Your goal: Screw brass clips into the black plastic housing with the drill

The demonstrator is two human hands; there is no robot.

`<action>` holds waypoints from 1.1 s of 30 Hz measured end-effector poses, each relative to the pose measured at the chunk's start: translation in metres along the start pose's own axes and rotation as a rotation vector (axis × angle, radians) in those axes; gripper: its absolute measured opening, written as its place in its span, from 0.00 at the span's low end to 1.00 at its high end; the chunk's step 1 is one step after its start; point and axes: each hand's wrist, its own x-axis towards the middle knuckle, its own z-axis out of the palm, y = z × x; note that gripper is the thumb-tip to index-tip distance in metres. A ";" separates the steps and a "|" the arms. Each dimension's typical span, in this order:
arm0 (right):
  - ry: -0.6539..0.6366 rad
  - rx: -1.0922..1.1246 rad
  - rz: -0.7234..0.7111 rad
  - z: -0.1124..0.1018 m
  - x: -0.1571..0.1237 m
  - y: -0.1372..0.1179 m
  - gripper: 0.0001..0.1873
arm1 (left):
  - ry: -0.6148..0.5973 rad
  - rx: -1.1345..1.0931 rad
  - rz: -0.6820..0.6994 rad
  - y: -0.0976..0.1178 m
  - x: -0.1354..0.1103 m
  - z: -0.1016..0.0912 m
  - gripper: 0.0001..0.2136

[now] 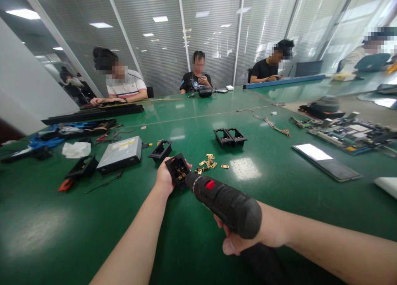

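My left hand (165, 178) is closed around a black plastic socket housing (178, 166) with brass pieces inside, its open side tilted toward me. In my right hand (237, 237) is a black cordless drill (228, 202) with a red switch on top; the fingers wrap its handle. The drill's front end reaches the right side of the housing, and its tip is hidden there. Just beyond lie several small brass plates (213, 165) in a loose pile. Another black housing (160, 151) stands behind my left hand, and a double black frame (229, 137) sits farther back.
To the left are a silver disc drive (120, 152), another black housing (81, 168) and blue-and-black items (46, 141). On the right lie a phone (325, 162), a circuit board (356, 132) and a cord (273, 125). Several people sit around the green table (102, 227).
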 end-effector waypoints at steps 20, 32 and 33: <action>0.065 -0.210 -0.129 0.004 -0.001 -0.009 0.27 | 0.002 -0.068 -0.045 0.000 0.001 0.002 0.16; 0.038 -0.170 -0.119 0.003 0.000 -0.005 0.17 | -0.016 -0.047 -0.014 0.000 0.001 0.001 0.17; 0.033 -0.158 -0.118 0.003 0.000 -0.005 0.17 | -0.017 -0.041 -0.011 -0.001 0.001 0.001 0.18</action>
